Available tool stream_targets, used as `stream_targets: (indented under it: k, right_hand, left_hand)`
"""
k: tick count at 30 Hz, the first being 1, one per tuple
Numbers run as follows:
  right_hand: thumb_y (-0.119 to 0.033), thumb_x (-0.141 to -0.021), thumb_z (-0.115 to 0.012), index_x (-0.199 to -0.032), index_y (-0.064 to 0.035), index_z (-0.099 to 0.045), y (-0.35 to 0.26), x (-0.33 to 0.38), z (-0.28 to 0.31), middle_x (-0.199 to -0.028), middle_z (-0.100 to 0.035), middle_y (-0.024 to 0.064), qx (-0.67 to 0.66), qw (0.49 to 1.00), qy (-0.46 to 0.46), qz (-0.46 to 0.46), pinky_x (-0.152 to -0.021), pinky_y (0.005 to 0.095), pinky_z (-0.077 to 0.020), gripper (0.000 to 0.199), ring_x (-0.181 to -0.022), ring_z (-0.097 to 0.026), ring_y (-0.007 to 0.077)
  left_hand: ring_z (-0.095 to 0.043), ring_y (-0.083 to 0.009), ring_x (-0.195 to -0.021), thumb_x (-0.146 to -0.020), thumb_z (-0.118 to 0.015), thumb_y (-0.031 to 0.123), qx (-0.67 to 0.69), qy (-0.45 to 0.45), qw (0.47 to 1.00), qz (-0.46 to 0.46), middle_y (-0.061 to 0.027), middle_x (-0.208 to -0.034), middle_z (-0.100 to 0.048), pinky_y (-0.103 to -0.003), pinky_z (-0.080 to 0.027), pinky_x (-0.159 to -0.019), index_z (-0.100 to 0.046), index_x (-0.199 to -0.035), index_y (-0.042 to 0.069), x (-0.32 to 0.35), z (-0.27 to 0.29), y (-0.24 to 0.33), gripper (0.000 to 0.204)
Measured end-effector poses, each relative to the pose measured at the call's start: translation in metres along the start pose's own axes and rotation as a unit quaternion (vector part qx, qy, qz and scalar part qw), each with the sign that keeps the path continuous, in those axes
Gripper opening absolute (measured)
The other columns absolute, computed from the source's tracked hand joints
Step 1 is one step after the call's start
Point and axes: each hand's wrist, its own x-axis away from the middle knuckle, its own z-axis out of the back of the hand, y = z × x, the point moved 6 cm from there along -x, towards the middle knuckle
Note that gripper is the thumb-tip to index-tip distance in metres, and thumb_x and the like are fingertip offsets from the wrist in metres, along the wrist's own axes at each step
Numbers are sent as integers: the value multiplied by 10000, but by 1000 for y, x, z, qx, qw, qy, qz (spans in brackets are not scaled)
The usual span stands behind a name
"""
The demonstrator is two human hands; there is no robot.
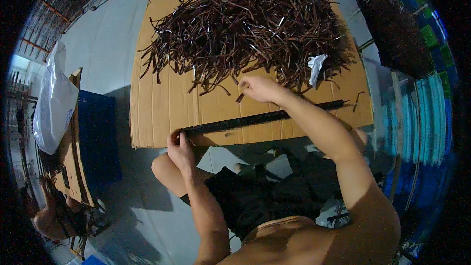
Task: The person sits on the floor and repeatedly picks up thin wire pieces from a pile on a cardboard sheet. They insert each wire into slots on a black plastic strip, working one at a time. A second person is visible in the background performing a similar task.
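Note:
A long, thin black bar (240, 121) lies across the near part of a cardboard-covered table, slanting up to the right. My left hand (180, 149) has its fingers closed on the bar's left end at the table's front edge. Beyond the bar, my right hand (257, 89) hovers at the near fringe of a big heap of short dark brown sticks (255, 24). Its thumb and fingers are pinched together close to some loose sticks; whatever they hold is too small to make out. My right forearm passes over the bar and hides part of it.
A crumpled white scrap (316, 67) rests on the heap's right side. Right of the bar lies a thin bent piece (358, 101). At left, a white plastic bag (54, 103) hangs by another cardboard-topped table, with a person (49, 221) beside it. Dark bundles (395, 34) stand at right.

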Motion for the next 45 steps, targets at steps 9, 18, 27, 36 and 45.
stream_targets:
  k: [9,18,27,36,45]
  right_hand:
    - [-176,-782,-642,-903,5,-538,-22,-3,-8,-780,-618,209,115,989,16,-89,-690,455,-477,241,-765,-616,368]
    - [-131,-806,-647,-967,17,-435,-12,34,37,-739,-582,108,-165,955,170,-179,-482,279,-448,305,-589,-574,140]
    - [-197,-923,-553,-971,39,-557,32,-25,21,-728,-593,115,-435,773,320,-333,-465,293,-492,241,-532,-561,160]
    - [-203,-890,-593,-891,-34,-596,-57,-17,-20,-747,-616,50,-420,867,185,-193,-518,258,-455,169,-619,-568,115]
    - [-244,-846,-621,-890,9,-653,-123,-9,-41,-801,-670,168,-138,966,191,108,-660,354,-501,259,-728,-658,294]
  left_hand:
    - [-670,-262,-794,-839,-635,154,-190,-110,973,-66,-177,-881,-687,-343,-509,-734,-668,-947,-34,-8,-38,41,219]
    - [-646,-169,-763,-840,-676,117,42,-36,994,-92,-146,-827,-686,-283,-506,-714,-664,-938,-36,-5,-49,19,182]
    - [-632,-161,-693,-836,-675,108,42,-54,994,-79,-134,-786,-679,-281,-504,-660,-659,-911,-38,-7,-56,21,164]
    - [-669,-239,-721,-828,-684,120,-14,32,984,-174,-160,-808,-677,-308,-517,-673,-663,-934,-9,2,-46,29,168]
    - [-619,-282,-632,-828,-670,144,-77,69,966,-237,-155,-735,-634,-335,-487,-601,-674,-874,21,-1,-55,28,132]
